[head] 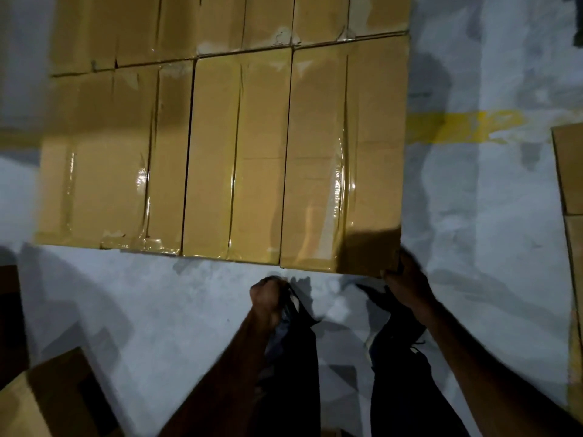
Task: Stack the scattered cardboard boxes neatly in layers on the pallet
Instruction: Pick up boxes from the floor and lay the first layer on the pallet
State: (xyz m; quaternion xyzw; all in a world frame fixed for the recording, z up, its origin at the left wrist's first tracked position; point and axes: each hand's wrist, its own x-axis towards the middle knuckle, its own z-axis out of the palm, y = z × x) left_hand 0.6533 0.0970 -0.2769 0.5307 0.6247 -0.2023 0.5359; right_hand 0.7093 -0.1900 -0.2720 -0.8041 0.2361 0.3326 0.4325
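- A loose cardboard box (47, 402) lies on the floor (176, 310) at the lower left corner of the view, tilted and partly cut off by the edge; it is well apart from both hands and closer to the left one.
- The left hand (267, 297) hangs over the floor just short of the layer's near edge, fingers curled into a fist; it seems to grip a bit of dark cloth at the leg, though the blur leaves that unsure.
- The layer of boxes (220, 152) fills the middle of the view, straight ahead of both hands. The boxes lie side by side, touching, their long axes running away from the person, with a second row butted against the far ends. They are tan, sealed along the seams with glossy tape. No pallet shows under them.
- The right hand (402, 275) is the nearer one: it grips the near right corner of the rightmost box (340, 159), fingers wrapped around the edge. I judge it is squaring this box against its neighbour.
- More stacked boxes (571, 171) stand at the right edge of the view, well apart.
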